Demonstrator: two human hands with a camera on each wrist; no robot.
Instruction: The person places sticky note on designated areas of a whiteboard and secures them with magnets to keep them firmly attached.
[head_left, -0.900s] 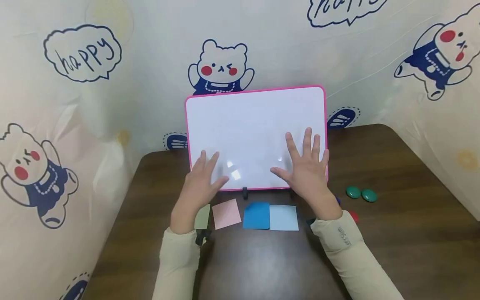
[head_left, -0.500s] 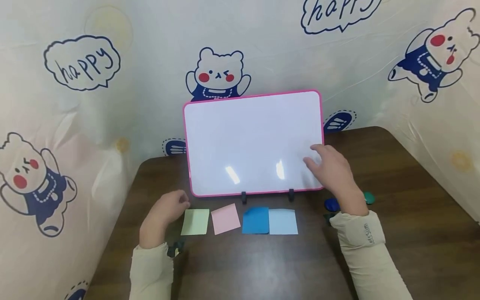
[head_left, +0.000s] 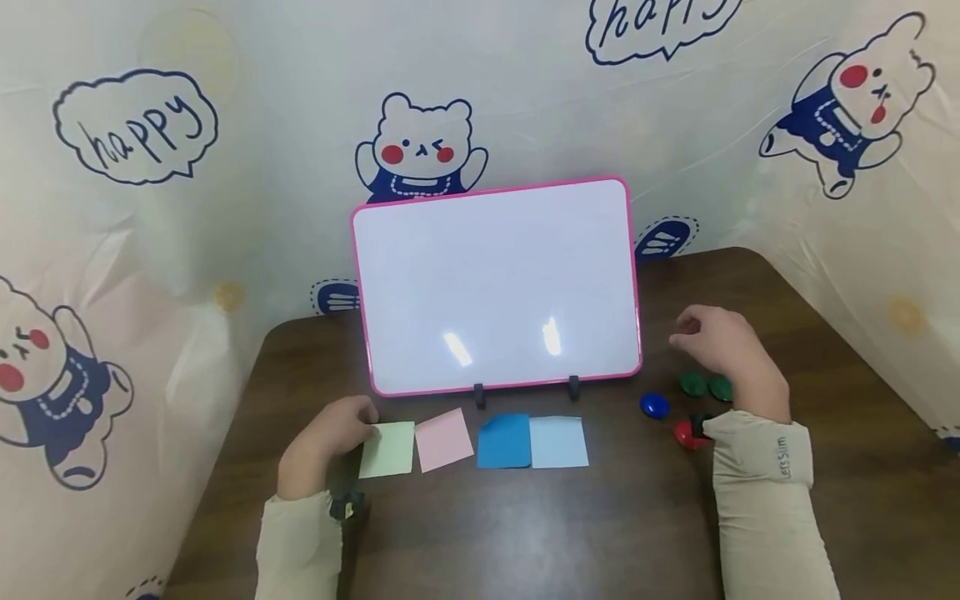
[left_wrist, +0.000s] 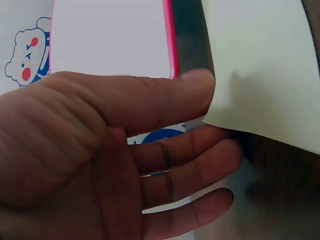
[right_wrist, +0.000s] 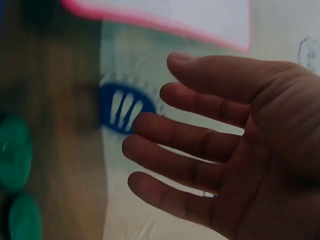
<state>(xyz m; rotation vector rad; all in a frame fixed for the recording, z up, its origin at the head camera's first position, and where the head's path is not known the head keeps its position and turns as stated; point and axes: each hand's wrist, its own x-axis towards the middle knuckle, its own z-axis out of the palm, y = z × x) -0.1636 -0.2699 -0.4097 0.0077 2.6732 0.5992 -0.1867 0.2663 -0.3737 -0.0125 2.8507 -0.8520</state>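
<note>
The left hand (head_left: 328, 435) is at the upper left corner of the pale green note (head_left: 387, 450); in the left wrist view its thumb and a finger pinch the corner of that note (left_wrist: 265, 75). To the right of the whiteboard (head_left: 495, 283), the right hand (head_left: 731, 354) hovers above the green magnets (head_left: 693, 384), holding nothing. Its fingers are relaxed and slightly bent in the right wrist view, where two green magnets (right_wrist: 15, 152) show at the left edge.
A pink note (head_left: 444, 440), a blue note (head_left: 504, 442) and a light blue note (head_left: 558, 442) lie in a row before the pink-framed board. A blue magnet (head_left: 655, 406) and a red magnet (head_left: 686, 435) lie right of them. Black clips (head_left: 480, 396) support the board.
Both hands have left the whiteboard. The left hand has come down to the green note and taken its corner; the right has moved right, off the board, toward the magnets.
</note>
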